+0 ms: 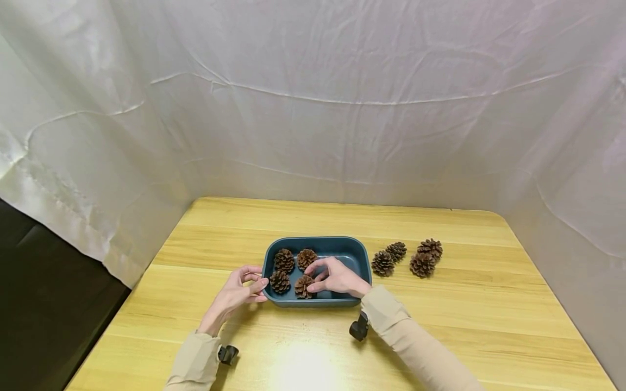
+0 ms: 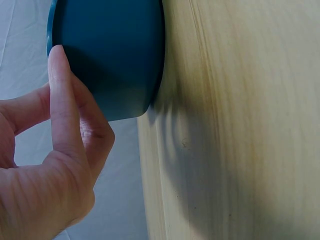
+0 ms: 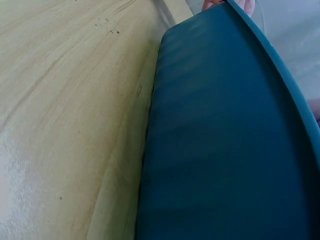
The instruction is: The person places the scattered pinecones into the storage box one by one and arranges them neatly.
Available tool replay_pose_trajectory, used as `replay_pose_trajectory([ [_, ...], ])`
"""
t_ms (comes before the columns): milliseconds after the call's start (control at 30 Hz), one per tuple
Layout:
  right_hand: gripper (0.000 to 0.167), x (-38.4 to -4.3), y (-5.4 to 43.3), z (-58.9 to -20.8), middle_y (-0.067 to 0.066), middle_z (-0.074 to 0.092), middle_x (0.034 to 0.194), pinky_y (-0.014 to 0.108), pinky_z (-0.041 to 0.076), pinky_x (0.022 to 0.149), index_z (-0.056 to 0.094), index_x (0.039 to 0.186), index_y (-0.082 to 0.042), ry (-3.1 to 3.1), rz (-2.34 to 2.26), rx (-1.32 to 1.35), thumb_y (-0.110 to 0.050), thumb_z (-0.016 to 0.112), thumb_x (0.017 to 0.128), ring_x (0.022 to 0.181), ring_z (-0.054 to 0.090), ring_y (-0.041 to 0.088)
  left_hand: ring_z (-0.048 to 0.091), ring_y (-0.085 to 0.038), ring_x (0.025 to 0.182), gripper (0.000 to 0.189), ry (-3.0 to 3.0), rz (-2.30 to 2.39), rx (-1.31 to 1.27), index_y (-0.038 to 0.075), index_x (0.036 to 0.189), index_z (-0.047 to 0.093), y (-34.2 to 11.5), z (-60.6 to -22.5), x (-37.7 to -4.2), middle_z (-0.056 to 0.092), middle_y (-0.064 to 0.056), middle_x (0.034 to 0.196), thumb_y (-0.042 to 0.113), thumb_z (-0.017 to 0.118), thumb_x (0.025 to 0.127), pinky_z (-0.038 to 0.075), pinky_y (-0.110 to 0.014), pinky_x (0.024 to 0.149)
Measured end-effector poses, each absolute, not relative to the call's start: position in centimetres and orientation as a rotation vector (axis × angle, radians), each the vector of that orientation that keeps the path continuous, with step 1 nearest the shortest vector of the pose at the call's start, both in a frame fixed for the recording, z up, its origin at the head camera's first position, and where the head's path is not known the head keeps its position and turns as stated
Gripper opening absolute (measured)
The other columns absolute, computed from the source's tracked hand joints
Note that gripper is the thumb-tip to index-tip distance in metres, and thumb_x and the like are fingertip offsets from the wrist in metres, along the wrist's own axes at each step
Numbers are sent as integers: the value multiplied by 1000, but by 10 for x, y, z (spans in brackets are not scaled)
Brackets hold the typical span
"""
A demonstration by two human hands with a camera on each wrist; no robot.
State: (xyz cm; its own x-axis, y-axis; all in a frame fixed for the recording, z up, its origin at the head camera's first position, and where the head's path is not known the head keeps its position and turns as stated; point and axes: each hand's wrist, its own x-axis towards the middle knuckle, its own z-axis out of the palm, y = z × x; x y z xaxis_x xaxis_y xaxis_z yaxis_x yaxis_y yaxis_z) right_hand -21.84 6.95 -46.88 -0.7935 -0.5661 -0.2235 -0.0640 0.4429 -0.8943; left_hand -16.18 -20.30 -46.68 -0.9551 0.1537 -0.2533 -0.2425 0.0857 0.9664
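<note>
A dark blue rectangular container [image 1: 320, 303] sits on the wooden table with several brown pine cones grouped in its left half. My left hand [image 1: 242, 291] holds the container's left end, its thumb at the rim. From the left wrist view, that hand [image 2: 65, 145] has its thumb against the container's outer wall [image 2: 110, 60], just below the rim. Reaching over the near wall, my right hand [image 1: 336, 277] pinches a pine cone [image 1: 303, 287] at the front of the container. Beside it lie a left front cone [image 1: 280, 282], a left back cone [image 1: 284, 261] and another [image 1: 306, 258] behind.
To the right of the container, several pine cones lie on the table [image 1: 440, 315]: a near pair with one cone [image 1: 382, 263] by the rim, and a farther pair with one [image 1: 422, 264] in front. A pale curtain [image 1: 342, 136] hangs behind the table.
</note>
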Motion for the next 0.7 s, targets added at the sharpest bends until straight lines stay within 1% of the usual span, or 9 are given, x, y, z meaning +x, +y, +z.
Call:
replay_pose_trajectory([
  [200,35,-218,72,-467,11,67,117,38,61,77,68,119,-9,2145,-1330,-540,-9,80,85,83,67,13,62,-10,71,45,2071,1950,-78,-16,135,38,-204,-467,-162,57,-4,95,0,59,98,67,-25,72],
  [300,35,-218,72,-467,12,70,110,38,61,74,68,119,-8,2135,-1321,-554,-9,80,86,79,67,12,62,-10,71,45,2069,1951,-76,-16,135,38,-204,-468,-162,57,-4,95,0,59,98,67,-25,72],
  [533,33,-219,70,-469,8,68,111,35,61,74,69,116,-8,2149,-1320,-556,-8,81,85,77,65,12,62,-10,71,45,2073,1951,-78,-16,135,38,-203,-467,-162,57,-4,95,1,59,98,67,-25,72],
  [700,32,-219,68,-469,8,68,106,34,62,74,70,114,-7,2173,-1324,-543,-7,81,84,77,65,11,61,-9,71,45,2072,1950,-86,-16,135,38,-203,-467,-162,56,-4,95,0,59,98,67,-24,71],
])
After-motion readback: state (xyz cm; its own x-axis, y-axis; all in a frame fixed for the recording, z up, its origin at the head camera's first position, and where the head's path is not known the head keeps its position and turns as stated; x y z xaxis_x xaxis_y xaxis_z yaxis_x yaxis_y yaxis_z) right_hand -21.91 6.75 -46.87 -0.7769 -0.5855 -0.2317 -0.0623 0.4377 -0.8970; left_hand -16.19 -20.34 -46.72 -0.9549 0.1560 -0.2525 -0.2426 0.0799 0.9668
